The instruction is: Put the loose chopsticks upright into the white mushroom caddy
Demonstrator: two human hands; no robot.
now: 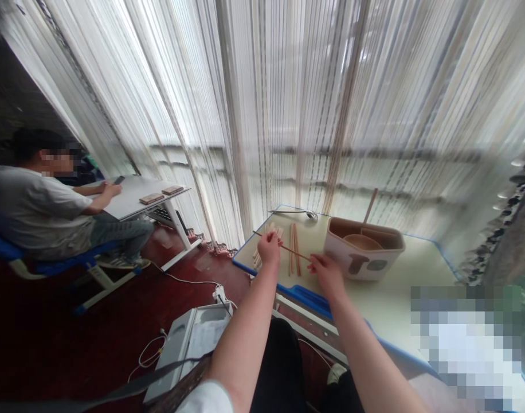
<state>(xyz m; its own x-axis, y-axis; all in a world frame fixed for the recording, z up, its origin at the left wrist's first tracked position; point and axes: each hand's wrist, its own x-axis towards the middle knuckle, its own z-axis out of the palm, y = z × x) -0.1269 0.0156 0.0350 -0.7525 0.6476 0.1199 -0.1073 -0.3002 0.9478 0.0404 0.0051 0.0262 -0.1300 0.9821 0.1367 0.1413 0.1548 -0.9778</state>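
LBL | white bin (363,252) front: dark printed mark, approx "TO", unclr | no other legible txt on bench items

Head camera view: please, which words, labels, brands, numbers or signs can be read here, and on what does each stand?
White caddy: large dark marks, perhaps "T" and "O", too blurred to confirm.
Sheet on the grey machine: too blurred to read.
No other text is readable.
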